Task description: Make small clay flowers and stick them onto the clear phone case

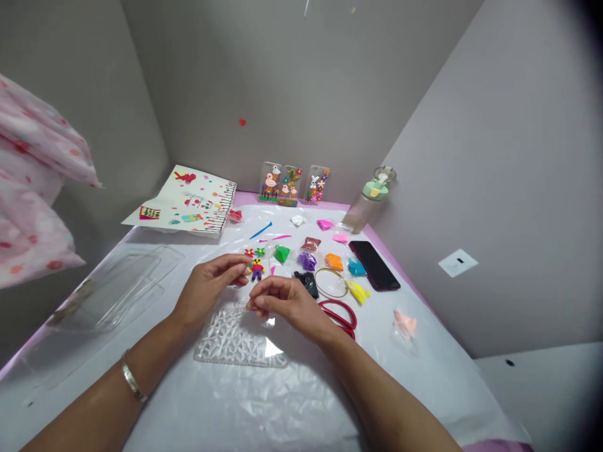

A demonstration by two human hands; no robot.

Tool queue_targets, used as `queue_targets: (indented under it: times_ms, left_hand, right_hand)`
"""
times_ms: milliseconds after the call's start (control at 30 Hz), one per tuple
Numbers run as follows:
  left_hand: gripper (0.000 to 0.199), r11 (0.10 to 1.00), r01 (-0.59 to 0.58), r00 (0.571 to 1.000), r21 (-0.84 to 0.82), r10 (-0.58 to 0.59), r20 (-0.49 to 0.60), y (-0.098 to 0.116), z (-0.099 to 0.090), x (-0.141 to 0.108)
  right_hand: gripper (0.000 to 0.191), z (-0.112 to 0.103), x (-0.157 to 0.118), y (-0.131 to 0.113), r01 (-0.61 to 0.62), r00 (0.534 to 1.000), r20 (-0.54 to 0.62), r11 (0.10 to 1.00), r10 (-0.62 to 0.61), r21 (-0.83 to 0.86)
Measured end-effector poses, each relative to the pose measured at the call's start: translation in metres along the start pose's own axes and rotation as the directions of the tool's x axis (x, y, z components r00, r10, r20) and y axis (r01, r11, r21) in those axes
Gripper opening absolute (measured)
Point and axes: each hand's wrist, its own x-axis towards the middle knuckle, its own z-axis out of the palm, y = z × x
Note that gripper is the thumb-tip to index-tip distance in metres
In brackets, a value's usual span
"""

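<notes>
My left hand [220, 279] is above the far left part of a clear textured plate [226, 342], thumb and fingers curled near each other; whether anything is between them is too small to tell. My right hand [277, 300] hovers over the plate's far right part, its fingertips pinched on a tiny pink or purple bit. A small clay figure [257, 270] in red and purple lies just beyond the hands. Beside it are a red clay flower [249, 252] and a green one [260, 252].
Clay packets, including a purple one [307, 261], lie beyond my right hand, with red-handled scissors [340, 317], a bangle [331, 282] and a phone [374, 265]. A bottle [365, 204], decorated cases [271, 182] and a drawing book [188, 204] stand farther back. Clear trays [117, 289] lie left.
</notes>
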Motion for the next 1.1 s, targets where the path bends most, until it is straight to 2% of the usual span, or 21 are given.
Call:
queue_targets:
  times_ms: [133,267,433,567,667,900,1100]
  left_hand:
    - [0.03,0.998,0.022,0.999,-0.062,-0.019,0.05,-0.0024,-0.0016,0.0008]
    - [0.033,0.998,0.021,0.997,-0.053,-0.017,0.077,-0.0004,-0.0014,0.0017]
    - [0.025,0.996,0.034,0.999,-0.077,-0.033,0.011,0.0025,-0.004,0.0014]
    - [0.026,0.998,-0.007,0.999,0.064,0.009,-0.04,0.0036,-0.0063,0.0023]
    - [0.027,0.994,-0.04,0.996,0.101,0.047,-0.076,0.0035,-0.007,0.0034]
    - [0.027,0.999,-0.017,0.997,-0.047,0.014,-0.069,0.0026,-0.0053,0.0036]
    - [0.024,0.998,-0.02,0.998,-0.056,0.016,-0.063,0.006,-0.0039,0.0033]
  right_hand:
    - [0.019,-0.0045,0.001,0.0004,0.009,0.998,-0.059,1.0,-0.01,-0.021]
    - [0.016,-0.0046,0.0006,-0.0013,0.016,0.997,-0.075,0.999,-0.018,-0.034]
    - [0.014,-0.005,0.0011,-0.0003,0.025,0.996,-0.085,0.999,-0.029,-0.044]
    - [0.014,-0.0051,0.0014,0.0003,0.024,0.996,-0.088,0.999,-0.027,-0.035]
    - [0.015,-0.0044,0.0013,-0.0005,0.024,0.996,-0.09,0.999,-0.027,-0.036]
    - [0.014,-0.0042,0.0007,-0.0022,0.025,0.995,-0.091,0.998,-0.03,-0.054]
    - [0.016,-0.0033,-0.0001,-0.0038,0.012,0.995,-0.096,0.999,-0.017,-0.051]
